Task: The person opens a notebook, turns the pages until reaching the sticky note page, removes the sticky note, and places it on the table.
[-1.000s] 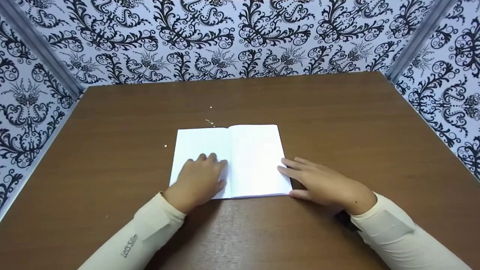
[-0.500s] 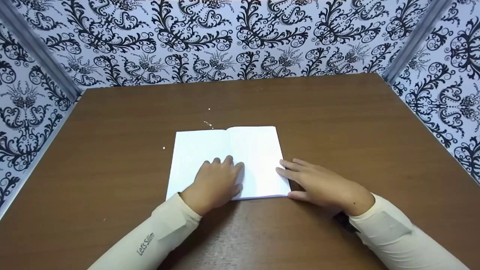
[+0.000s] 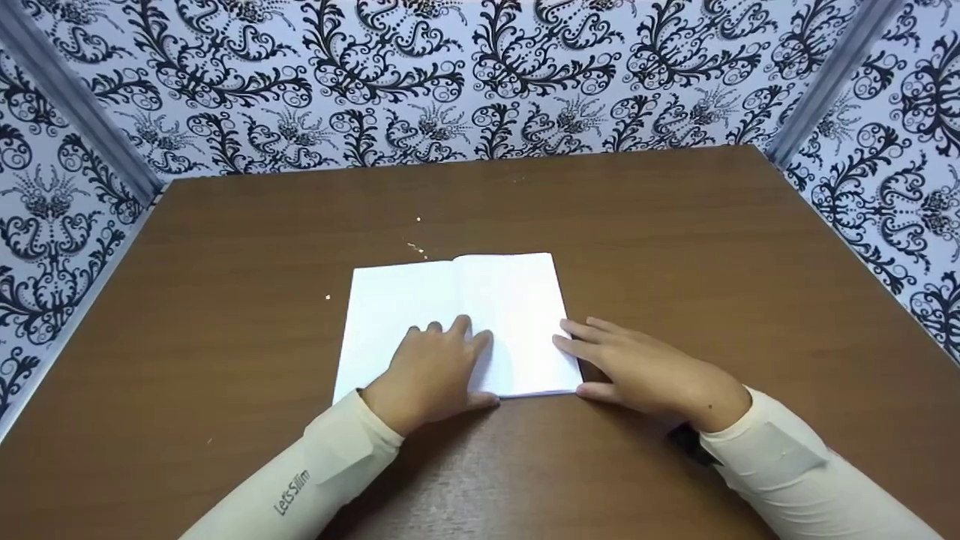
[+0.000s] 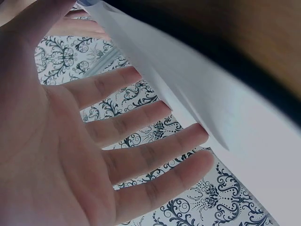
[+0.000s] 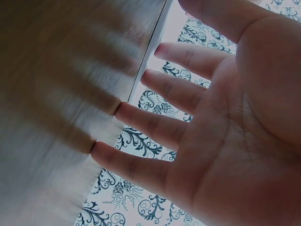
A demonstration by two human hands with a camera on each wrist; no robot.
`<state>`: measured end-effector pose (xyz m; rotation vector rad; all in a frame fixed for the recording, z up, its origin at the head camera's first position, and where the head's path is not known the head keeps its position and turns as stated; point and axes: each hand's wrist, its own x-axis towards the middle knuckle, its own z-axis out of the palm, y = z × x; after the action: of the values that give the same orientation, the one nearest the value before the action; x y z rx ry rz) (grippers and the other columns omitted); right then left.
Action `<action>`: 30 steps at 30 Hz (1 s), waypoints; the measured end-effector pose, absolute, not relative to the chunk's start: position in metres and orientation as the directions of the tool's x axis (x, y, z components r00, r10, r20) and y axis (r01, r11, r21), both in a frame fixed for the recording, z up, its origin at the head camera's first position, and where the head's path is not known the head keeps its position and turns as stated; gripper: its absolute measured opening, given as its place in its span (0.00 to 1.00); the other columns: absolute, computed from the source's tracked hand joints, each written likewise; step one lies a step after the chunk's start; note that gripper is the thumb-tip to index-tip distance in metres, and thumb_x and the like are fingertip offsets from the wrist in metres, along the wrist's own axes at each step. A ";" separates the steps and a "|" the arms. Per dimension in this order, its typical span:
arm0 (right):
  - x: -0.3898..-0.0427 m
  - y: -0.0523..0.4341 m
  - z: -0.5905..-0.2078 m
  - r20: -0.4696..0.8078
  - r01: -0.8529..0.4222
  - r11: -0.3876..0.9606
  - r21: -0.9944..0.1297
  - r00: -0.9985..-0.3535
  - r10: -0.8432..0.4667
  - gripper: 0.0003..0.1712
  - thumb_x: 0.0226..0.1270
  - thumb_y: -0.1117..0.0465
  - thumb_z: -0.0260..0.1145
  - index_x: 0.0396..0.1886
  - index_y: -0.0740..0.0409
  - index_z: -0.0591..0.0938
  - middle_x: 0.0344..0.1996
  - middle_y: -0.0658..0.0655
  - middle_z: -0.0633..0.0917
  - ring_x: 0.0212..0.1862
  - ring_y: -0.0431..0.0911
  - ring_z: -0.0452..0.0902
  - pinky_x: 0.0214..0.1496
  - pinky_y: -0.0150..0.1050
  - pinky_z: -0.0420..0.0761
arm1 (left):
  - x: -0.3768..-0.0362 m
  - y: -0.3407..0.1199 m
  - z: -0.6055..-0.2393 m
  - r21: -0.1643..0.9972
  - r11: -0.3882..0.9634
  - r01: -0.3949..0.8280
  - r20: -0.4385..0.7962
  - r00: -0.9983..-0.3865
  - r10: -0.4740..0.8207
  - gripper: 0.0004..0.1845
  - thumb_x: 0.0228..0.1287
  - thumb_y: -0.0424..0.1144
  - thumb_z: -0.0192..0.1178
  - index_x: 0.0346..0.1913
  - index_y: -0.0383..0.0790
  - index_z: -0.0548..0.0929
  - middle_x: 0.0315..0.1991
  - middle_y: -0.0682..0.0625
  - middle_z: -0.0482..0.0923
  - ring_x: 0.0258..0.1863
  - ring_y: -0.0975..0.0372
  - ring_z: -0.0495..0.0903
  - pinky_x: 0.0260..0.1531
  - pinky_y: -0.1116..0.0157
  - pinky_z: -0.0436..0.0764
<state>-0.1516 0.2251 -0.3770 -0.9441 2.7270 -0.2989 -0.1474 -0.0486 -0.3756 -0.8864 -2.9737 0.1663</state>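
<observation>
A notebook with blank white pages (image 3: 517, 300) lies spread flat on the brown table. My left hand (image 3: 431, 371) rests over its lower middle, near the spine, fingertips touching the paper. The left thumb reaches the notebook's lower edge. In the left wrist view the left hand's fingers (image 4: 155, 153) are fairly straight, their tips against the white page (image 4: 188, 84). My right hand (image 3: 652, 367) lies at the notebook's right edge. Two of its fingertips touch the page margin and its thumb is by the lower right corner. In the right wrist view the right hand's fingers (image 5: 150, 125) are extended and spread, some tips on the table.
The wooden table (image 3: 675, 225) stretches around the notebook on all sides. Small white crumbs (image 3: 416, 247) lie beyond and left of it. Walls with black floral wallpaper (image 3: 480, 82) stand behind and at both sides.
My left hand has slid right across the left page to the spine, and its thumb has moved out to the lower edge. My right hand has stayed in place.
</observation>
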 end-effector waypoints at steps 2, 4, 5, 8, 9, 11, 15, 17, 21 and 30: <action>-0.152 0.225 -0.377 -0.161 -0.579 0.771 -0.267 -0.762 -0.628 0.37 0.72 0.49 0.64 0.76 0.55 0.66 0.77 0.61 0.62 0.75 0.68 0.56 0.72 0.63 0.62 | -0.147 -0.049 -0.375 -0.105 0.833 0.543 -0.002 -0.838 0.545 0.41 0.54 0.71 0.64 0.63 0.45 0.78 0.54 0.42 0.80 0.41 0.46 0.85 0.37 0.48 0.84; -0.152 0.224 -0.376 -0.167 -0.575 0.773 -0.266 -0.762 -0.625 0.37 0.72 0.49 0.64 0.76 0.55 0.66 0.77 0.62 0.62 0.76 0.68 0.56 0.73 0.63 0.62 | -0.147 -0.049 -0.374 -0.093 0.836 0.541 -0.008 -0.840 0.543 0.41 0.54 0.71 0.64 0.63 0.45 0.77 0.55 0.41 0.79 0.41 0.46 0.85 0.38 0.48 0.84; -0.152 0.225 -0.376 -0.169 -0.577 0.773 -0.265 -0.761 -0.626 0.37 0.72 0.49 0.64 0.76 0.55 0.66 0.77 0.62 0.62 0.76 0.68 0.56 0.72 0.63 0.62 | -0.147 -0.050 -0.374 -0.089 0.837 0.541 -0.013 -0.840 0.542 0.41 0.55 0.70 0.64 0.63 0.45 0.77 0.56 0.41 0.79 0.42 0.46 0.85 0.38 0.48 0.84; -0.152 0.225 -0.376 -0.172 -0.579 0.773 -0.259 -0.760 -0.627 0.37 0.72 0.49 0.63 0.76 0.56 0.65 0.77 0.63 0.62 0.76 0.68 0.56 0.72 0.63 0.62 | -0.147 -0.051 -0.374 -0.082 0.837 0.541 -0.025 -0.841 0.541 0.41 0.55 0.70 0.63 0.64 0.46 0.77 0.57 0.42 0.79 0.43 0.46 0.84 0.38 0.48 0.83; -0.152 0.225 -0.376 -0.173 -0.578 0.774 -0.259 -0.761 -0.626 0.37 0.72 0.49 0.63 0.76 0.57 0.65 0.77 0.64 0.62 0.76 0.67 0.56 0.72 0.63 0.62 | -0.148 -0.051 -0.374 -0.082 0.837 0.542 -0.029 -0.840 0.541 0.41 0.56 0.70 0.63 0.64 0.46 0.76 0.57 0.42 0.79 0.43 0.46 0.84 0.39 0.48 0.83; -0.152 0.226 -0.376 -0.174 -0.576 0.776 -0.258 -0.762 -0.624 0.38 0.72 0.49 0.63 0.76 0.59 0.64 0.77 0.64 0.62 0.76 0.67 0.57 0.73 0.63 0.62 | -0.148 -0.052 -0.374 -0.087 0.835 0.544 -0.036 -0.839 0.543 0.41 0.56 0.70 0.63 0.65 0.47 0.76 0.58 0.42 0.78 0.44 0.46 0.84 0.40 0.47 0.84; -0.151 0.226 -0.375 -0.180 -0.559 0.787 -0.261 -0.773 -0.608 0.41 0.72 0.49 0.63 0.77 0.64 0.61 0.77 0.64 0.61 0.77 0.64 0.56 0.74 0.60 0.60 | -0.149 -0.052 -0.373 -0.089 0.831 0.548 -0.042 -0.836 0.547 0.40 0.57 0.69 0.63 0.65 0.47 0.76 0.59 0.42 0.78 0.46 0.46 0.85 0.41 0.47 0.84; -0.151 0.226 -0.375 -0.174 -0.562 0.787 -0.256 -0.774 -0.609 0.42 0.72 0.49 0.63 0.76 0.66 0.60 0.77 0.66 0.61 0.77 0.63 0.56 0.75 0.60 0.60 | -0.149 -0.053 -0.373 -0.083 0.832 0.549 -0.051 -0.836 0.547 0.40 0.57 0.69 0.62 0.66 0.47 0.75 0.60 0.42 0.78 0.47 0.45 0.84 0.42 0.47 0.84; -0.150 0.226 -0.375 -0.167 -0.567 0.787 -0.244 -0.774 -0.610 0.44 0.73 0.49 0.63 0.76 0.71 0.58 0.76 0.69 0.60 0.77 0.62 0.56 0.75 0.59 0.61 | -0.149 -0.053 -0.372 -0.074 0.833 0.549 -0.057 -0.836 0.546 0.40 0.58 0.69 0.62 0.67 0.47 0.75 0.62 0.41 0.77 0.49 0.45 0.84 0.44 0.46 0.84; -0.150 0.227 -0.375 -0.168 -0.560 0.795 -0.235 -0.782 -0.600 0.44 0.72 0.49 0.64 0.75 0.72 0.59 0.75 0.71 0.60 0.77 0.63 0.57 0.74 0.59 0.62 | -0.151 -0.056 -0.372 -0.055 0.824 0.564 -0.061 -0.826 0.561 0.39 0.59 0.68 0.62 0.66 0.46 0.75 0.62 0.41 0.77 0.49 0.45 0.84 0.43 0.46 0.84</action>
<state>-0.1505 0.2269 -0.3748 -0.9029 2.7503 -0.2526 -0.1507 -0.0560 -0.3721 -0.9378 -3.0404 0.1117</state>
